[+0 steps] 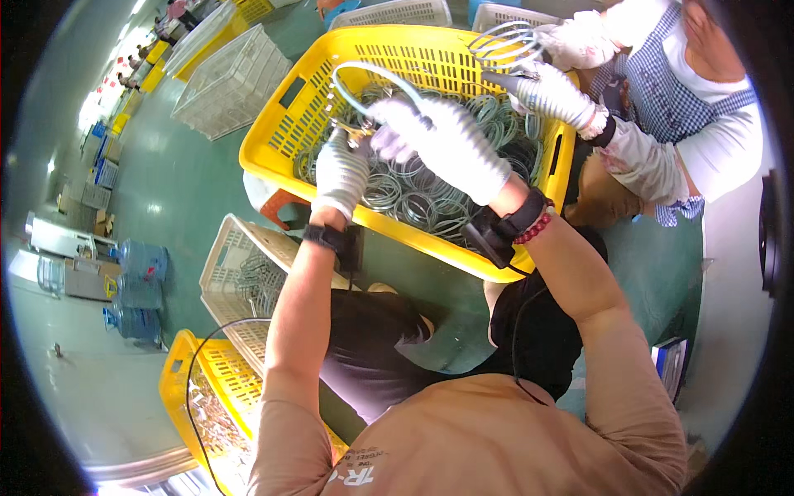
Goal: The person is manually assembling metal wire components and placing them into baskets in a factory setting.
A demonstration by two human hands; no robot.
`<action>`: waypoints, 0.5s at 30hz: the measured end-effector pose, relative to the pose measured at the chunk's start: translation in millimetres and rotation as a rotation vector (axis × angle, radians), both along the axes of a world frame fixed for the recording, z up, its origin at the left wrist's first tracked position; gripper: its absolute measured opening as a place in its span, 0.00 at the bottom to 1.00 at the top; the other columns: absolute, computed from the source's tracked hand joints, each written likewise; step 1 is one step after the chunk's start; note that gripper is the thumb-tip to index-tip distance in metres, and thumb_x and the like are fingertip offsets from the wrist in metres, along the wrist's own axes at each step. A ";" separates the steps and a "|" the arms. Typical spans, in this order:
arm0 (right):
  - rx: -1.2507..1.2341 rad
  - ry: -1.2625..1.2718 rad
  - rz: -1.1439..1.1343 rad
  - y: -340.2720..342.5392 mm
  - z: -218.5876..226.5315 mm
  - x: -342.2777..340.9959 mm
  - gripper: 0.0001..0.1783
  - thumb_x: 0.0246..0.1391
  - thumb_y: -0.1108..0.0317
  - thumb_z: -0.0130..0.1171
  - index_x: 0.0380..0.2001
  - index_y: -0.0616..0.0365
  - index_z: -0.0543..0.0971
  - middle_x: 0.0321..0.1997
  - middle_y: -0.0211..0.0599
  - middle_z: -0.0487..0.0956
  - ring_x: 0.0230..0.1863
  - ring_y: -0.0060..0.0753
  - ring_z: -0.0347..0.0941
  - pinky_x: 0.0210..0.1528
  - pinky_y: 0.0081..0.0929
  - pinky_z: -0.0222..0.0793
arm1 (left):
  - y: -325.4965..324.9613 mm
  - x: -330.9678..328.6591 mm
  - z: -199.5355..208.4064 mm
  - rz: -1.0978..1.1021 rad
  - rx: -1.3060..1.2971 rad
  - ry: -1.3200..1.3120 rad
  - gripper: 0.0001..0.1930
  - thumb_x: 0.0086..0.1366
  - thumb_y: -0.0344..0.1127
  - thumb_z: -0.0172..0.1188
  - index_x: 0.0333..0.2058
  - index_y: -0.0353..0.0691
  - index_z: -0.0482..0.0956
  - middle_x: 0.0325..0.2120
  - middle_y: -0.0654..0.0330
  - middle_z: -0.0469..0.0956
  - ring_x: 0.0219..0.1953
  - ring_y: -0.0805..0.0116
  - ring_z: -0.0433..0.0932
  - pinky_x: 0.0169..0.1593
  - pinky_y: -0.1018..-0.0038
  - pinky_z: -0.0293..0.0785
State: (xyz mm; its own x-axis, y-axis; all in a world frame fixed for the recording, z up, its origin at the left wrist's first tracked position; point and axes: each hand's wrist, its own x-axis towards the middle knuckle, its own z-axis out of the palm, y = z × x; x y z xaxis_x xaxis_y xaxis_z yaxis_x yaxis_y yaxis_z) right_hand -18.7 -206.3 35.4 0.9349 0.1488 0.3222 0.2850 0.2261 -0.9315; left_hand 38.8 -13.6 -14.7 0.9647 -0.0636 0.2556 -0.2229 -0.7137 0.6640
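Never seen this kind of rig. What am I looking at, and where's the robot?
There is no robot: these are a person's own hands. The single picture comes from a fisheye camera on that person's head, looking down, so straight edges bend near the rim.

The left hand and right hand wear striped gloves. The right hand holds a pale tubing loop; the left fingertips are at a small brass-coloured piece, though blur hides the exact grip.

Below them is a large yellow crate filled with coils of tubing. At upper right, another person's gloved hands hold more loops. A pale crate stands at lower left.
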 end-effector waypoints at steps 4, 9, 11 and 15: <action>0.168 0.054 -0.189 -17.0 5.9 14.2 0.14 0.71 0.62 0.56 0.46 0.62 0.82 0.35 0.35 0.85 0.32 0.19 0.80 0.36 0.19 0.77 | 29.8 10.9 4.4 -0.003 -0.718 -0.081 0.11 0.69 0.26 0.63 0.49 0.34 0.82 0.37 0.64 0.84 0.37 0.77 0.77 0.43 0.77 0.74; -0.240 0.008 -0.257 7.7 -21.0 25.8 0.11 0.66 0.61 0.63 0.39 0.58 0.82 0.29 0.27 0.82 0.29 0.13 0.74 0.32 0.16 0.71 | 12.4 -25.0 -3.0 -0.149 -0.557 -0.051 0.09 0.67 0.22 0.63 0.46 0.35 0.84 0.36 0.64 0.83 0.37 0.77 0.78 0.43 0.77 0.77; 0.113 0.215 -0.086 4.7 -22.1 21.5 0.12 0.68 0.60 0.61 0.39 0.60 0.82 0.27 0.27 0.81 0.27 0.16 0.74 0.31 0.19 0.72 | 6.2 -37.2 12.0 -0.176 -0.570 -0.063 0.09 0.68 0.28 0.66 0.46 0.36 0.85 0.34 0.69 0.82 0.31 0.82 0.73 0.35 0.82 0.70; 0.519 0.453 0.226 -8.4 -42.3 16.5 0.16 0.69 0.56 0.60 0.39 0.60 0.82 0.31 0.30 0.82 0.27 0.24 0.77 0.31 0.21 0.73 | 0.3 -46.8 26.5 -0.123 -0.674 -0.002 0.08 0.66 0.23 0.65 0.43 0.35 0.85 0.36 0.66 0.85 0.35 0.81 0.77 0.41 0.81 0.74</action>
State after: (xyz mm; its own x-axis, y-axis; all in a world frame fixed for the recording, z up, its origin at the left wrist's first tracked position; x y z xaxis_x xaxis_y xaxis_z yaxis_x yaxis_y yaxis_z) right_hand -2.1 -214.6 -6.9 0.9579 0.2869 -0.0077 -0.2091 0.6790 -0.7037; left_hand -8.0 -13.3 11.8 0.9601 0.0006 0.2795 -0.2776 -0.1139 0.9539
